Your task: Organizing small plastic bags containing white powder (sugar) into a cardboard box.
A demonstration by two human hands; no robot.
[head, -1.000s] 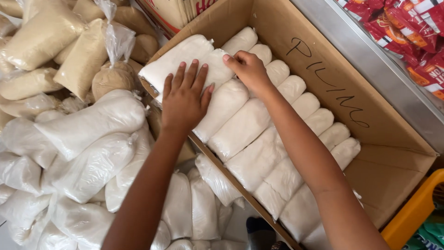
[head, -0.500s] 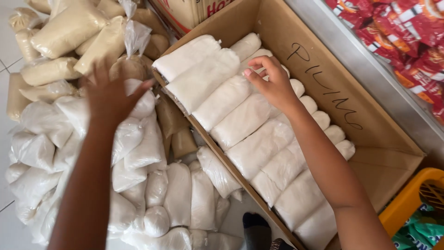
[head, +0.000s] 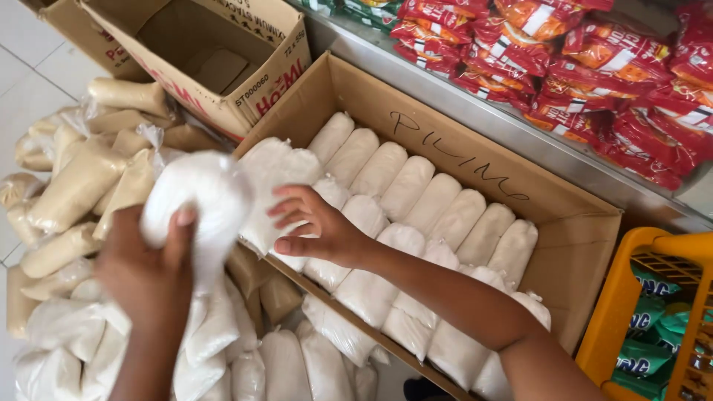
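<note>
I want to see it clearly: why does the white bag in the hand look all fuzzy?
Head view: the white bag in the left hand is smeared by motion blur and overbright, its edges soft; the right hand and the packed bags in the cardboard box look sharper, evenly lit.

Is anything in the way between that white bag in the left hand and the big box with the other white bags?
Only the right hand is between them, over the box's near-left corner beside the lifted white bag, which the left hand holds. Otherwise nothing visible blocks it.
</note>
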